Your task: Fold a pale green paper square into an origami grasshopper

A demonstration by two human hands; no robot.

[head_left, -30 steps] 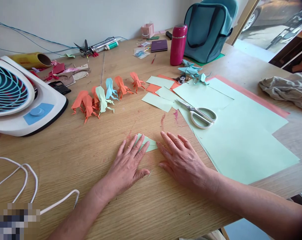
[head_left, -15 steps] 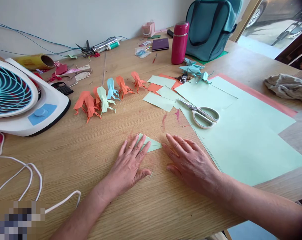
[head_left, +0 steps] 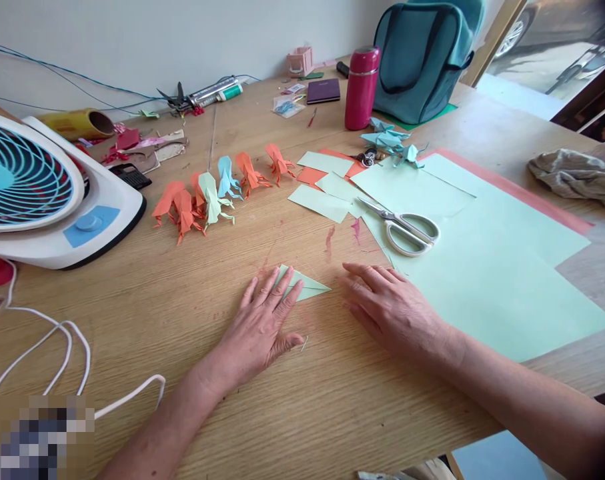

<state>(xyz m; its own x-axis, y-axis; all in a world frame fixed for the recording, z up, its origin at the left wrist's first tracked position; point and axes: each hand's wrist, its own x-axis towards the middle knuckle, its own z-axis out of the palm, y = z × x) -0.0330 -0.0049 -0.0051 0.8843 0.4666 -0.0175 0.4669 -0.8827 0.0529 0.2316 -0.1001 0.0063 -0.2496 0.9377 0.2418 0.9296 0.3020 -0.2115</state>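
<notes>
- Centrally, the left hand [head_left: 260, 325] lies flat, fingers [head_left: 288, 301] spread, pressing the folded pale-green paper triangle [head_left: 305, 285] onto the wooden desk [head_left: 292, 413].
- Right hand [head_left: 389, 308] rests open beside it, gripping nothing.
- White-handled scissors [head_left: 401, 225] lie upper right on large green sheets [head_left: 487, 267].

Your left hand [head_left: 262, 327] covers the near part of the folded pale green paper triangle [head_left: 307, 287]. The white and blue desk fan [head_left: 42, 193] is cut off at the left edge, the crumpled beige cloth [head_left: 577, 175] at the right. A pixelated patch masks the lower left corner.
</notes>
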